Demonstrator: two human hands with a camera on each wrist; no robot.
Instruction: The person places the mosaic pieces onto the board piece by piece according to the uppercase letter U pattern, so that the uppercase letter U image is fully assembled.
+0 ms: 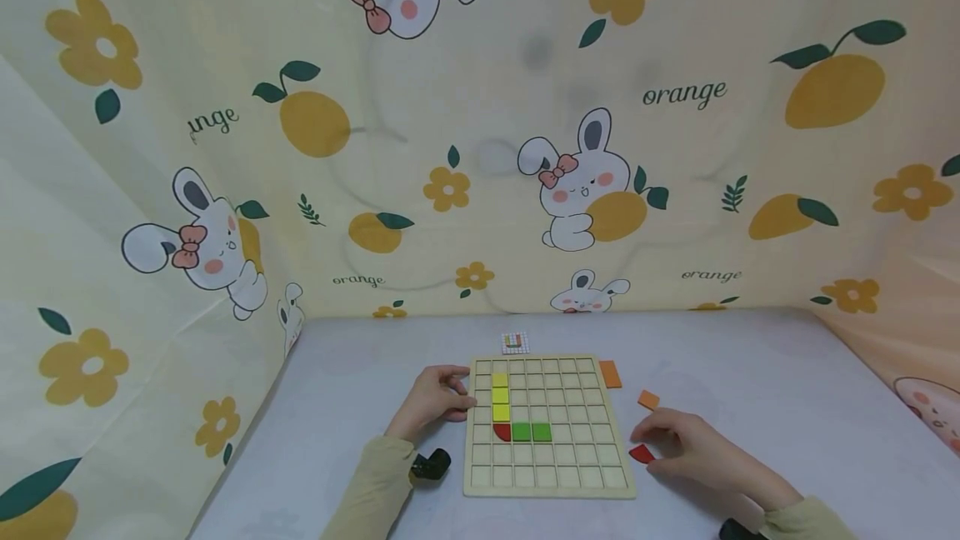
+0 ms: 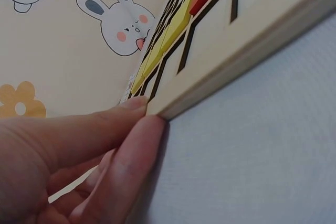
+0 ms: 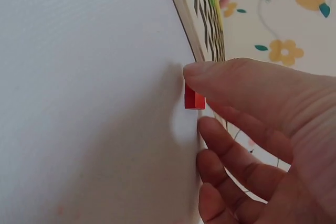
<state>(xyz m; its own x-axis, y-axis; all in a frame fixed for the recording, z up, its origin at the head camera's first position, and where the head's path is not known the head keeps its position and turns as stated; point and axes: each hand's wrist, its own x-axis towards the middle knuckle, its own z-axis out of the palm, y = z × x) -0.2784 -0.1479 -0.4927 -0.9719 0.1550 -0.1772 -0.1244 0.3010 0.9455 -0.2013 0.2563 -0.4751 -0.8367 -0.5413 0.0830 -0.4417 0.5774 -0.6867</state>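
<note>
A wooden grid board [image 1: 577, 407] lies in front of me. Along its left edge, my left hand [image 1: 435, 397] pinches the rim between thumb and forefinger, as the left wrist view shows closely. On the grid sit a column of yellow square tiles [image 1: 500, 396], a red quarter-round tile [image 1: 502, 432] below them, and two green square tiles [image 1: 532, 432] to its right. Just off the board's right edge, my right hand [image 1: 693, 448] pinches a second red tile [image 3: 195, 97] low over the table. Its thumb and forefinger partly cover that tile.
An orange rectangular tile [image 1: 611, 374] lies at the board's upper right, with a smaller orange square tile [image 1: 648, 399] nearer my right hand. Behind the board is a small pattern card [image 1: 515, 343]. A printed cloth [image 1: 480, 123] hangs around the white table [image 1: 360, 357].
</note>
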